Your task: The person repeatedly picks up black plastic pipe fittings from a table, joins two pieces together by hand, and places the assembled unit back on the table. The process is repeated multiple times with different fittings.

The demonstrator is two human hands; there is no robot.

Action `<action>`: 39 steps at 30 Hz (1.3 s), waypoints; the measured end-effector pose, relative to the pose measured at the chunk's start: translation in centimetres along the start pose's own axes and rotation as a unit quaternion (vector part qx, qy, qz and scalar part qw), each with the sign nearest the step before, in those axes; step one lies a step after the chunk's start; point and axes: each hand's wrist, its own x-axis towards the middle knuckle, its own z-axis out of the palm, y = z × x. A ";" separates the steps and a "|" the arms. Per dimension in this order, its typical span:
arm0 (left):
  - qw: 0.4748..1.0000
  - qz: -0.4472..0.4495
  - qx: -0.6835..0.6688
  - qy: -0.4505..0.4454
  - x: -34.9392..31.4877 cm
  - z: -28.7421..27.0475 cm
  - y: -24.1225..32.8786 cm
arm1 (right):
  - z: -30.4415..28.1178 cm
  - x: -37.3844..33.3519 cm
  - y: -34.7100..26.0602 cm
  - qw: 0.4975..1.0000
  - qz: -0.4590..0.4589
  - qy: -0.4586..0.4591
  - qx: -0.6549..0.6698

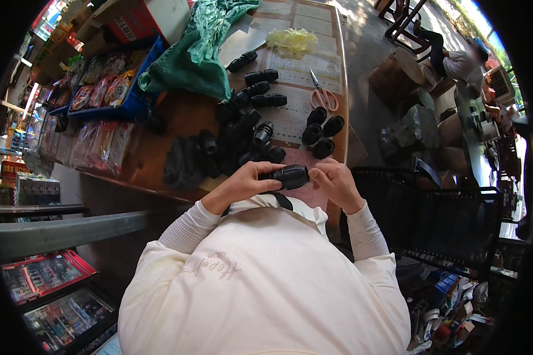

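Both hands pinch a black, ribbed pipe fitting (290,176) held sideways between them, left hand (243,183) gripping one end, right hand (336,182) the other, with more fittings (243,127) and orange scissors (323,94) on the table (177,115) beyond.

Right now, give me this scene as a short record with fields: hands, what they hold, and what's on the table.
left hand: grips the left end of the black fitting
right hand: fingers at the fitting's right end
fitting: held level above the table edge
pile: more black fittings, loose on the table
group: four fittings set apart, right of the pile
scissors: orange handles, beyond the group
green bag: far left of table
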 end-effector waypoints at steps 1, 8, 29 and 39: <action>1.000 0.010 0.004 0.000 0.1 -0.1 -0.2 | 0.1 0.2 -0.2 0.999 -0.007 0.025 0.036; 0.999 0.017 0.028 -0.008 0.1 -0.2 -0.5 | 0.2 -0.1 1.6 0.994 0.045 -0.028 0.092; 0.998 -0.001 0.037 -0.046 0.1 0.0 0.5 | 0.7 0.0 0.0 0.994 0.067 -0.006 0.083; 1.000 -0.008 -0.010 -0.027 0.2 0.0 -0.4 | 0.8 0.2 -1.0 0.972 0.014 0.062 0.226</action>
